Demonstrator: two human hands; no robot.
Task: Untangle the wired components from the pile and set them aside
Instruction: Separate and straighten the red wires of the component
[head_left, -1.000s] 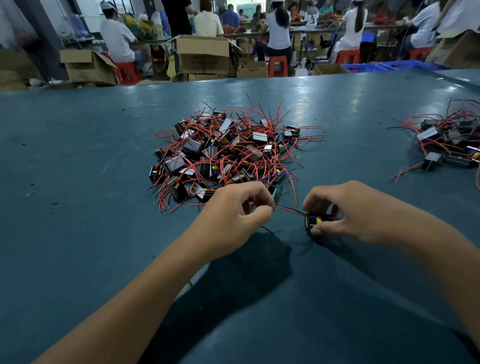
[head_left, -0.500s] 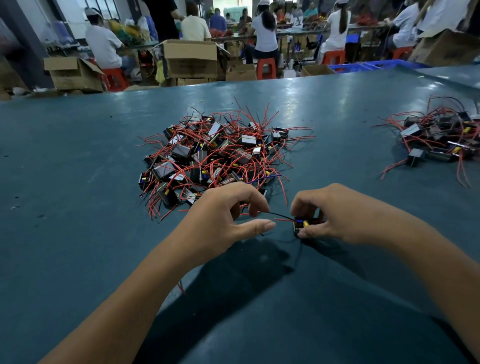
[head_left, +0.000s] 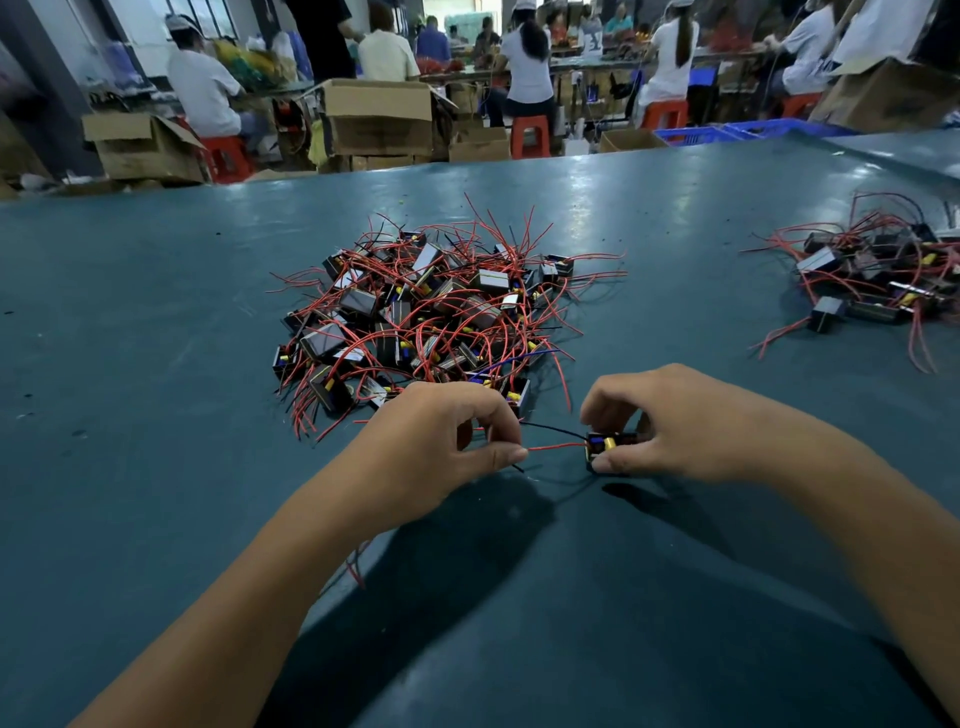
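Head view: my right hand (head_left: 691, 421) grips component (head_left: 605, 451) just above surface (head_left: 156, 364), near pile (head_left: 431, 317). My left hand (head_left: 441, 441) fingers pinch its red wire (head_left: 556, 446). Sorted bunch (head_left: 878, 286) far right.

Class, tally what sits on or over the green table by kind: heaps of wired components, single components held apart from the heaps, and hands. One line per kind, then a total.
Heaps of wired components: 2, the main pile and the set-aside heap
Single held component: 1
Hands: 2, left hand and right hand
Total: 5
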